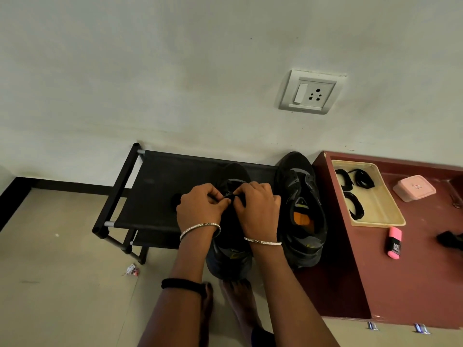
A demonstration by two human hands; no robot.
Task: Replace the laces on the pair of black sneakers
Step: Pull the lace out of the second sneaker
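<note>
Two black sneakers stand on a low black shoe rack. Over the left sneaker both my hands meet at its lacing. My left hand and my right hand each pinch a black lace between fingertips, and much of that shoe's top is hidden under them. The right sneaker stands beside it with no lace showing and an orange insole visible inside. Several coiled black laces lie in a cream tray on the maroon cabinet.
The maroon cabinet sits right of the rack and carries a pink lidded box, a pink highlighter and a dark object at the right edge. A wall socket is above. My bare feet stand on the tiled floor; a paper scrap lies left.
</note>
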